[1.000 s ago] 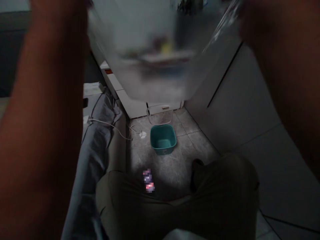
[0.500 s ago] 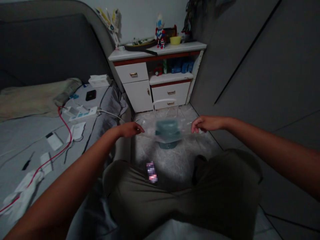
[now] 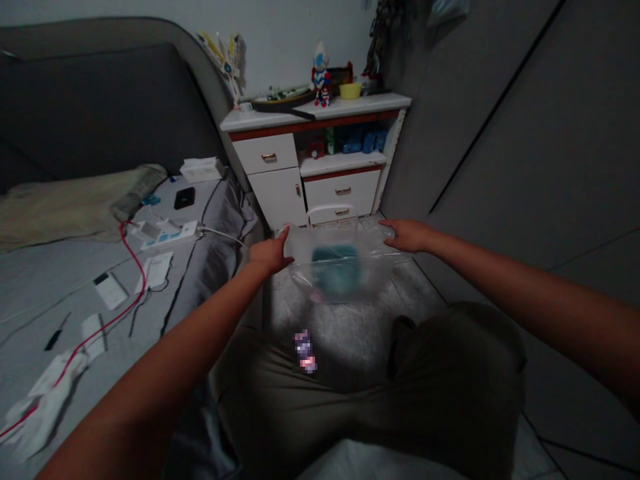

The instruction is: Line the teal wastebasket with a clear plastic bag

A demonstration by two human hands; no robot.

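A clear plastic bag is stretched between my two hands, above the floor. My left hand grips its left side, with thumb and a finger spread apart and other fingers curled. At its right side my right hand holds the plastic, its fingers pointing left. Behind the see-through film shows a blurred teal container, with a pale arched handle rising above it. The film hides the container's exact outline.
A white cabinet stands ahead, with a toy figure and yellow bowl on top. On the bed at left lie a power strip, red cable and black phone. A grey panel rises at right.
Both hands have risen slightly, and the left has moved a little right. The plastic now spreads wider and hangs lower in front of the teal container. The view has shifted slightly.
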